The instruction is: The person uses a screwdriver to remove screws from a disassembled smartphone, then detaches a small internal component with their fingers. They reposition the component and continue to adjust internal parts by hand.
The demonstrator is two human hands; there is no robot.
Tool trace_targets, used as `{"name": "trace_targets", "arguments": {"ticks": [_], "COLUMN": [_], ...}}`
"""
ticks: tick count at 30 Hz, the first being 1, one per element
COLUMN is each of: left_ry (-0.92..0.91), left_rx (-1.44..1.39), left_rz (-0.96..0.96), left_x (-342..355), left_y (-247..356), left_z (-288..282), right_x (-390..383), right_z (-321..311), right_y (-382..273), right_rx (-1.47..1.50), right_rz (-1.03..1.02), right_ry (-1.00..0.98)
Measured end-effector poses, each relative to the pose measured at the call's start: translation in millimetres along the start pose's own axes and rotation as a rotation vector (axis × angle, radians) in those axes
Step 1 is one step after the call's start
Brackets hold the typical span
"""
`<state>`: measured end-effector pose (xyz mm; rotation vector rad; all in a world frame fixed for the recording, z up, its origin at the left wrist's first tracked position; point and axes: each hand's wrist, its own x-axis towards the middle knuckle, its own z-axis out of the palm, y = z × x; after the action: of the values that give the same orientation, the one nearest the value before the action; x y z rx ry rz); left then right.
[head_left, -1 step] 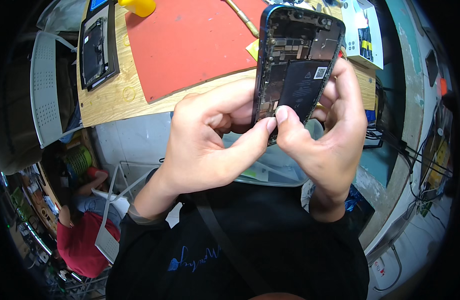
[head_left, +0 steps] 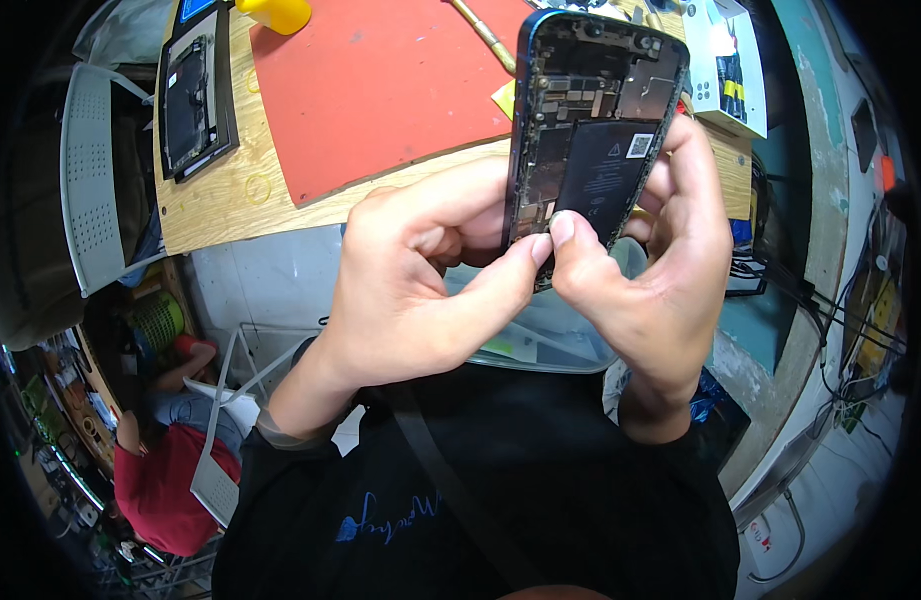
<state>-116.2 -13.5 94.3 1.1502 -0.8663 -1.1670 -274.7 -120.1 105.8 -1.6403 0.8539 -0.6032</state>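
An opened smartphone (head_left: 591,150) with a dark blue frame is held up and tilted between my hands, its insides facing me. A black battery (head_left: 606,175) with a small white code label fills its lower right part. My left hand (head_left: 421,260) is closed on the phone's left edge, thumb at the bottom end. From the right side my right hand (head_left: 656,260) grips it too, its thumb pressing the lower inside beside the left thumb. The fingers behind the phone are partly hidden.
A red mat (head_left: 381,90) covers part of the wooden table (head_left: 206,215). On the left lies a phone screen part (head_left: 189,95), near a yellow bottle (head_left: 281,12). A brush-like tool (head_left: 486,38) and a white box (head_left: 751,110) are beyond. A person in red (head_left: 171,490) sits lower left.
The phone has shifted very slightly left with both hands. The grip is the same.
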Motion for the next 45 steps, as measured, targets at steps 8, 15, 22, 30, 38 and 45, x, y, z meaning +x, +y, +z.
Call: {"name": "trace_targets", "arguments": {"ticks": [8,15,22,30,38,45], "left_ry": [-0.037,-0.062,-0.025,-0.027,-0.017,0.037], "left_rx": [0.013,-0.037,-0.050,-0.054,-0.082,-0.142], "left_rz": [-0.070,-0.079,-0.126,-0.117,-0.122,-0.095], "left_x": [-1,4,3,4,3,4], "left_y": [1,-4,1,-1,-1,-6], "left_z": [-4,-8,-5,-5,-6,1], "right_x": [5,4,2,3,2,4], "right_z": [-5,-19,-21,-23,-20,-19], "right_y": [11,10,12,16,14,13], "right_rx": [0.223,0.258,0.274,0.225,0.220,0.288], "right_rz": [-0.043,-0.031,-0.048,-0.088,-0.056,0.015], "right_ry": [-0.136,-0.224,-0.243,-0.268,-0.243,-0.208]}}
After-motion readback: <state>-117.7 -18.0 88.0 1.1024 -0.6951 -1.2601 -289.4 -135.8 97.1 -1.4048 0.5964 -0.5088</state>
